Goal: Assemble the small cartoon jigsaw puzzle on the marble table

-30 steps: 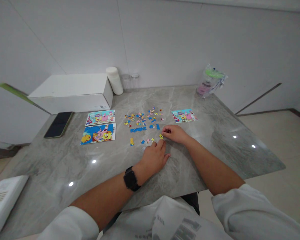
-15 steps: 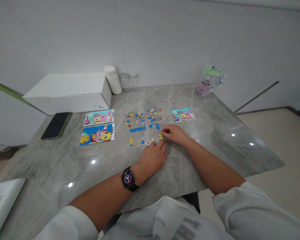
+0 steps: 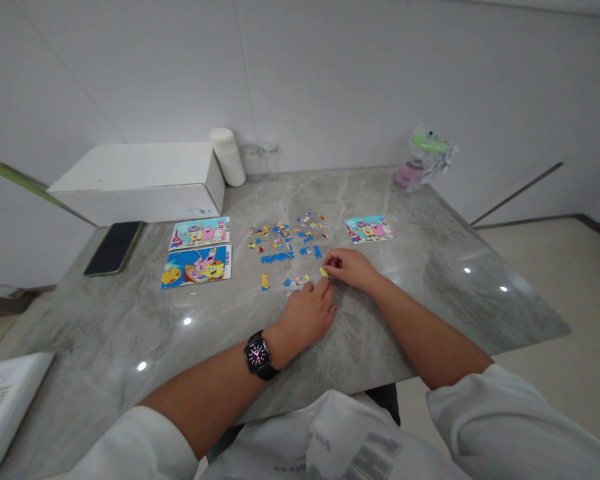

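Head view: the yellow piece [image 3: 323, 272] lies on the grey table [image 3: 380, 320], at the right end of a loose near row, between the two hands. It should be very light, thin and fairly stiff, probably card, with knobs that could bend or fray. Being so flat, it may slide on the smooth top (which looks polished, judging by the glare), so the best hold would be by opposite edges, with fingertips only.

The right hand [image 3: 350, 268] comes in from the right, thumb and forefinger nearly together at the piece's right edge; I cannot tell whether they pinch it or only touch. The left hand [image 3: 307, 313] lies palm down on the near side, fingers slightly bent, thumb well apart from the forefinger, whose tip is at the piece's near edge; contact is too small to make out.

Left along the row are a pink piece [image 3: 298, 280] and a blue piece [image 3: 287, 282]. Beyond lie a blue strip [image 3: 277, 257] and a scattered heap [image 3: 281, 229].
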The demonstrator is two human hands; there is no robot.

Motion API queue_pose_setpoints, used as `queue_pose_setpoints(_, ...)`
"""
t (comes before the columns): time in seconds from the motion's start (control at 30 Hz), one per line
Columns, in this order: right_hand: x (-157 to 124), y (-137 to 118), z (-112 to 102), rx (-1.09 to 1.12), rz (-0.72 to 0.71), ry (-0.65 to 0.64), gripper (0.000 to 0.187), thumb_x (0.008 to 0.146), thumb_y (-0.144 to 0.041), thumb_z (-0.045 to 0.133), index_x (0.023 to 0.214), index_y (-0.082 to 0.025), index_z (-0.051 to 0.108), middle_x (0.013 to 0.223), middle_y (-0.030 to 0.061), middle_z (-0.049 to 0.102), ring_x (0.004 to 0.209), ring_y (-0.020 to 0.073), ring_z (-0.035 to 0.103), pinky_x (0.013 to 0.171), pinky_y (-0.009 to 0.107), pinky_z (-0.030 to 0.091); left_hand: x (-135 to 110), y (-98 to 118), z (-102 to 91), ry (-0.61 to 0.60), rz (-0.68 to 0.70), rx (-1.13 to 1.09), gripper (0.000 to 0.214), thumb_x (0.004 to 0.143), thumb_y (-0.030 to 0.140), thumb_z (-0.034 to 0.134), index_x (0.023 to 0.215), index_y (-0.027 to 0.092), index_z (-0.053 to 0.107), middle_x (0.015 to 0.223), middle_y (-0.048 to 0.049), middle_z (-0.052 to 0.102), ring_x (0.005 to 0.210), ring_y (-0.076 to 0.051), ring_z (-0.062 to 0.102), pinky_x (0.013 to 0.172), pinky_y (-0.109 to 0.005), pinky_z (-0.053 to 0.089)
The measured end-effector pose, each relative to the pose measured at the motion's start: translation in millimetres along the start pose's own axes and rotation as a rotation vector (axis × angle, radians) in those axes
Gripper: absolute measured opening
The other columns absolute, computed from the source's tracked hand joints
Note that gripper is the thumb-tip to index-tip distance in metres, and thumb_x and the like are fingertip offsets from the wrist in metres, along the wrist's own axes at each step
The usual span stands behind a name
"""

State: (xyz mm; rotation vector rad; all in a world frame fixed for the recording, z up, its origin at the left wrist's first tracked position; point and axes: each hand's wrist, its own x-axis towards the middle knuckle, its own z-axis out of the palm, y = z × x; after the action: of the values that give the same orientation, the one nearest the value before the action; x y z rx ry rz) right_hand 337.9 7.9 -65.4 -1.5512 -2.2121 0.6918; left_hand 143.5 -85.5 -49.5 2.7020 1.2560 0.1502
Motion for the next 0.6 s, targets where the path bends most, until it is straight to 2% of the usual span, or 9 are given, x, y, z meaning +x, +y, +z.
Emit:
queue_pose_setpoints(0.43, 0.7, 0.4, 1.7, -0.034, -0.019, 0.016, 0.004, 0.088, -0.023, 0.072, 0.09, -0.021, 0.075, 0.079, 0.0003, 0.072, 0.07, 0.0145, 0.059, 0.066, 0.026, 0.038, -1.1, 0.5, -3.2, -0.004, -0.017, -0.032, 0.038, 0.105, 0.037, 0.054, 0.135, 0.014, 0.06, 0.145, -0.0195, 0.057, 0.112, -0.033, 0.064, 0.087, -0.046, 0.061)
queue_pose_setpoints(0.6, 0.6, 2.8, 1.7, -0.043, -0.047, 0.008, 0.007, 0.09, -0.025, 0.07, 0.091, -0.021, 0.076, 0.082, 0.0016, 0.072, 0.072, 0.0153, 0.059, 0.066, 0.027, 0.038, -2.5, -3.1, -1.2, 0.01, -0.007, -0.077, 0.039, 0.106, 0.039, 0.053, 0.138, 0.016, 0.058, 0.147, -0.0187, 0.056, 0.119, -0.032, 0.064, 0.095, -0.047, 0.059)
